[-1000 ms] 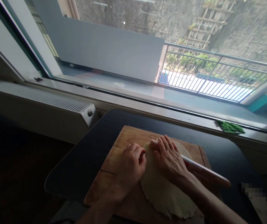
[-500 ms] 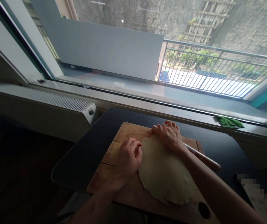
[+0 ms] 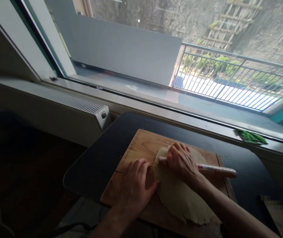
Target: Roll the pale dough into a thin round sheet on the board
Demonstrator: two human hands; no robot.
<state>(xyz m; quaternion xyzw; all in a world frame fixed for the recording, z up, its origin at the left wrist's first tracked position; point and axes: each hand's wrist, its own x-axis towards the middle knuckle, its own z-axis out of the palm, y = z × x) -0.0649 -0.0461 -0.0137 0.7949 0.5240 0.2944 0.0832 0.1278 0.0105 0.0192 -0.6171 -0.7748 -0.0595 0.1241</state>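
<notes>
Dough under a rolling pin

The right hand (image 3: 182, 162) presses the rolling pin (image 3: 215, 170) onto the dough (image 3: 178, 195); the left hand (image 3: 136, 185) lies flat (fingers spread) on the wooden board (image 3: 141, 147), touching the dough's left edge.

Pale dough (image 3: 181, 195), brown board (image 3: 141, 145), green cloth (image 3: 251, 137).
</notes>
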